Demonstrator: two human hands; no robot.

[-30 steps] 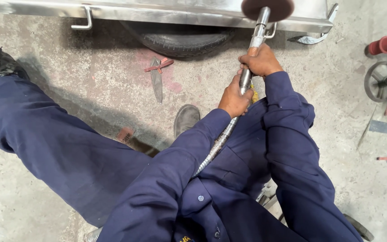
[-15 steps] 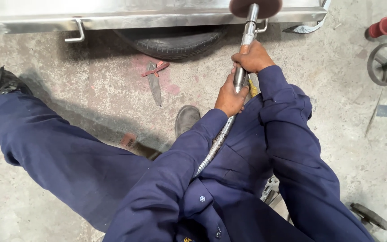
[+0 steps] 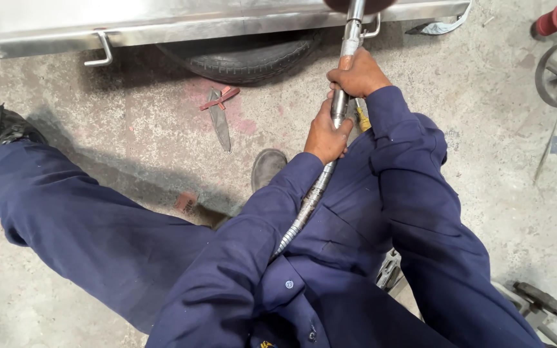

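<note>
Hands: right hand (image 3: 359, 74) and left hand (image 3: 325, 132) clamp silver flexible-shaft tool handle (image 3: 341, 103), stacked for steadiness | dark disc (image 3: 356, 5) above handle presses stainless steel panel (image 3: 162, 22) | black tyre (image 3: 240, 55) left of handle

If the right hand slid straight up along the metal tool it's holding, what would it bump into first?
Probably the dark round disc at the tool's tip, pressed by the shiny metal panel. The right hand grips just below; only bare shaft lies between.

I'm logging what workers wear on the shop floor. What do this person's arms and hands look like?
Both arms are covered by long dark navy sleeves of a work coverall, loose, creased and flecked with pale dust, ending in plain cuffs at the wrists. The left hand and right hand are bare: no gloves, rings or watch visible.
</note>
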